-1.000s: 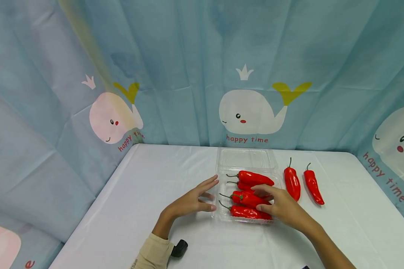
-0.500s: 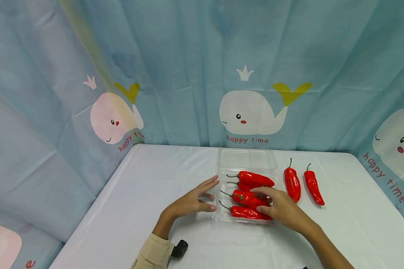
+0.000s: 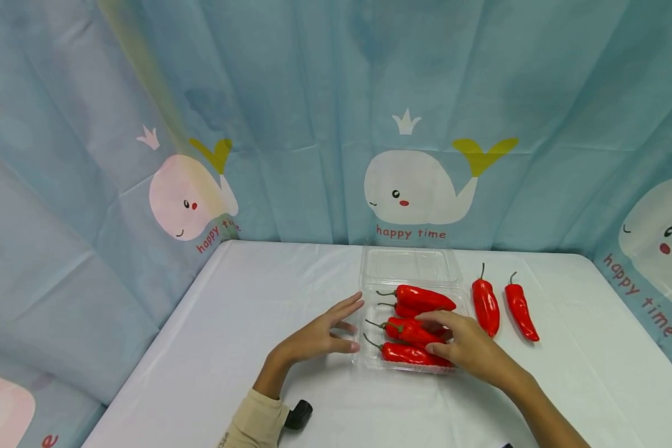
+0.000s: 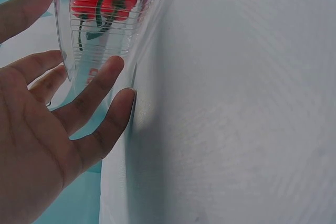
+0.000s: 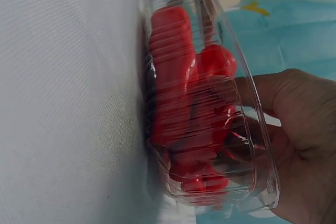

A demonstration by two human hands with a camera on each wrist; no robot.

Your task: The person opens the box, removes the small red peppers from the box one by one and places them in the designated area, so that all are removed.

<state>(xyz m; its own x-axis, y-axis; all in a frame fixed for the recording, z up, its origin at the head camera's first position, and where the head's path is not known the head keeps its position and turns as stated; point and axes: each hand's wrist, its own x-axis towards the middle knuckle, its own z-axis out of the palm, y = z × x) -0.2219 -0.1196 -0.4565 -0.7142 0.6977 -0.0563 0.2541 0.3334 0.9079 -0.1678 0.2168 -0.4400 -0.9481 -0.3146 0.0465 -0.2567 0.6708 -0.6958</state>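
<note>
In the head view a clear plastic clamshell box (image 3: 420,369) lies with its lid (image 3: 406,264) folded back. Several red peppers with green stems fill it, one pepper (image 3: 425,297) at the back and another pepper (image 3: 406,353) along the front wall. My right hand (image 3: 467,345) reaches in from the right and pinches a red pepper (image 3: 413,334) in the middle between thumb and fingers; its tip is hidden by the hand. My left hand (image 3: 316,335), fingers spread, stays by the box's left side. Through the clear wall, the right wrist view shows peppers (image 5: 170,72) and my right thumb inside.
Two more red peppers lie on the white tablecloth right of the box, a wider pepper (image 3: 485,307) and a thinner pepper (image 3: 519,311). A black device (image 3: 298,414) sits at the left wrist. Behind the table hangs a blue whale-print curtain (image 3: 313,124).
My right fingers have drawn slightly closer around the middle pepper, which has shifted a little. My left hand and the peppers outside the box have stayed put.
</note>
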